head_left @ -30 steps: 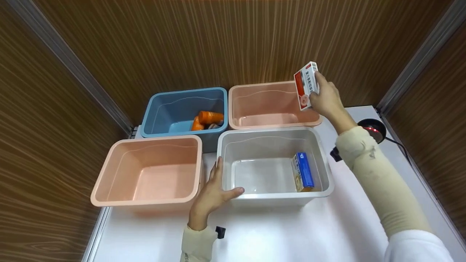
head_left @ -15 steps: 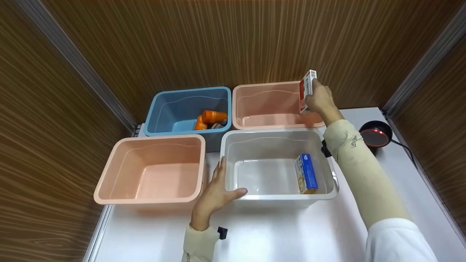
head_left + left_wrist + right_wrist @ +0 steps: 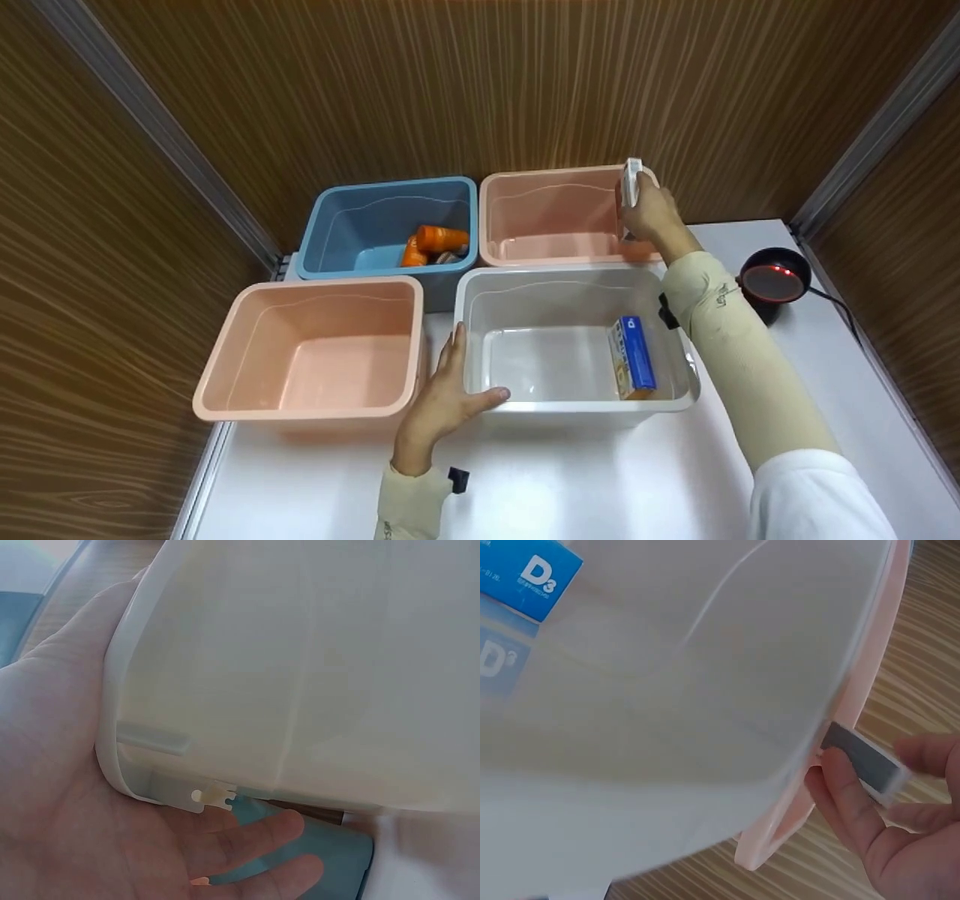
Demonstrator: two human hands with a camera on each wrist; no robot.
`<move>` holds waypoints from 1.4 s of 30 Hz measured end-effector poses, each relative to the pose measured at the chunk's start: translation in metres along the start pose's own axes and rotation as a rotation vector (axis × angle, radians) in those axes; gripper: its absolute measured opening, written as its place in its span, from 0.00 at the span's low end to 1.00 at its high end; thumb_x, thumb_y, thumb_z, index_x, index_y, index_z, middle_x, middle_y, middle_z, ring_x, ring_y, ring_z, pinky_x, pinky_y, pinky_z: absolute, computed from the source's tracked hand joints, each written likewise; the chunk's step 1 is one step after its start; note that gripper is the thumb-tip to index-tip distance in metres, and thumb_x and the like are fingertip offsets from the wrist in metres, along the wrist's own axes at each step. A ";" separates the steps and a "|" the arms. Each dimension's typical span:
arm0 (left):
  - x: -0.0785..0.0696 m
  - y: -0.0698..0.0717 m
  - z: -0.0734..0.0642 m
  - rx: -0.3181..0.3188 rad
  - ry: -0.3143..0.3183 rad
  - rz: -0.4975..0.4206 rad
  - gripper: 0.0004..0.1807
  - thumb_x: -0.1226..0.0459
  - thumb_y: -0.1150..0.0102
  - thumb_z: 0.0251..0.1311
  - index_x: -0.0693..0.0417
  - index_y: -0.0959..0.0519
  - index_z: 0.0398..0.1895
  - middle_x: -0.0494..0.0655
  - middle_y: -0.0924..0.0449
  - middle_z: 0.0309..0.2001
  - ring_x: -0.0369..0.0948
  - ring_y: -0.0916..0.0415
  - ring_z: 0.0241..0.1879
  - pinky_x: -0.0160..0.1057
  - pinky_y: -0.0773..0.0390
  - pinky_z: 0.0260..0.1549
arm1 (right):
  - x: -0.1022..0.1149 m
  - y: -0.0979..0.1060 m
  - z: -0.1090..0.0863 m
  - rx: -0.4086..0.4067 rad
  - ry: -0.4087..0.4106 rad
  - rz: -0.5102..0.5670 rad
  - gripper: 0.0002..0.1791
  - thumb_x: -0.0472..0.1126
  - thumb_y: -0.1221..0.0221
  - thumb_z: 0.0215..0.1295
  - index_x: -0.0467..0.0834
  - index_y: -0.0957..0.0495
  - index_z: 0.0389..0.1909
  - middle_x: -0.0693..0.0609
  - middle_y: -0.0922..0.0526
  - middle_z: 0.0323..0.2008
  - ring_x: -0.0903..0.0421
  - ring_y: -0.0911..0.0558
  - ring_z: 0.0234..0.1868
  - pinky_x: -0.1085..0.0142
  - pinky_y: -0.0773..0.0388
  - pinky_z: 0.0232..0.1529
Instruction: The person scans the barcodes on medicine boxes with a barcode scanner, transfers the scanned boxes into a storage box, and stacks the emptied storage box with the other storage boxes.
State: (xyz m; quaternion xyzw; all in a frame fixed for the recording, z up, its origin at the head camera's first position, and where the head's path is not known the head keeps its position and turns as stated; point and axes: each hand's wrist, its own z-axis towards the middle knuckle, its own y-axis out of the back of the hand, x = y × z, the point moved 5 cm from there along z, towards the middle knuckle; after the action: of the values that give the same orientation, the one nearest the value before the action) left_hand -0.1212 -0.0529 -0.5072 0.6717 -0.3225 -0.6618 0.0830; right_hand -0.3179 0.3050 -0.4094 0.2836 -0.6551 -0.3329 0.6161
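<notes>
In the head view my right hand [image 3: 654, 214] pinches a white and red medicine box [image 3: 631, 180] upright inside the right end of the back pink bin [image 3: 555, 178]. The right wrist view shows the dark end of that box [image 3: 864, 761] between thumb and fingers. My left hand [image 3: 439, 401] rests on the front left corner of the light grey bin [image 3: 570, 407], thumb over the front rim and fingers straight along its side. A blue medicine box [image 3: 635, 357] stands inside the grey bin against its right wall.
A blue bin [image 3: 375, 274] at the back left holds orange bottles [image 3: 441, 239]. Another pink bin [image 3: 307, 413] stands at the front left. A black scanner-like device [image 3: 774, 277] with red lights and a cable sits at the right. Wood-grain panels [image 3: 480, 82] enclose the table.
My right hand has lowered the white and red box into the right end of the back pink bin and turned it edge-on. My left hand keeps its place on the grey bin.
</notes>
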 end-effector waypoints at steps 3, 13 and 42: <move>0.000 0.000 0.000 -0.001 -0.002 0.009 0.68 0.38 0.28 0.50 0.38 0.66 0.83 0.50 0.65 0.82 0.57 0.49 0.74 0.62 0.40 0.66 | -0.003 -0.001 -0.002 0.057 -0.041 -0.018 0.40 0.36 0.51 0.67 0.34 0.54 0.78 0.21 0.38 0.65 0.29 0.38 0.67 0.41 0.34 0.63; 0.000 -0.001 0.001 -0.009 -0.016 0.072 0.68 0.35 0.30 0.51 0.40 0.67 0.83 0.51 0.64 0.81 0.56 0.64 0.78 0.59 0.43 0.68 | 0.005 0.001 -0.017 0.077 0.022 -0.053 0.28 0.33 0.56 0.64 0.30 0.34 0.66 0.28 0.24 0.55 0.36 0.20 0.45 0.64 0.18 0.24; 0.005 0.000 0.013 -0.005 0.017 0.015 0.69 0.33 0.30 0.48 0.37 0.66 0.83 0.55 0.64 0.81 0.61 0.51 0.74 0.64 0.41 0.65 | -0.003 -0.104 -0.067 0.957 0.039 -0.397 0.36 0.50 0.36 0.62 0.40 0.29 0.70 0.38 0.31 0.69 0.40 0.30 0.65 0.44 0.35 0.66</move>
State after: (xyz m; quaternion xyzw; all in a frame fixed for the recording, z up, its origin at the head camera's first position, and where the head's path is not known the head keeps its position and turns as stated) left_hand -0.1342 -0.0509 -0.5131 0.6745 -0.3250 -0.6564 0.0925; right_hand -0.2552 0.2370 -0.4917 0.6588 -0.6558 -0.1011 0.3545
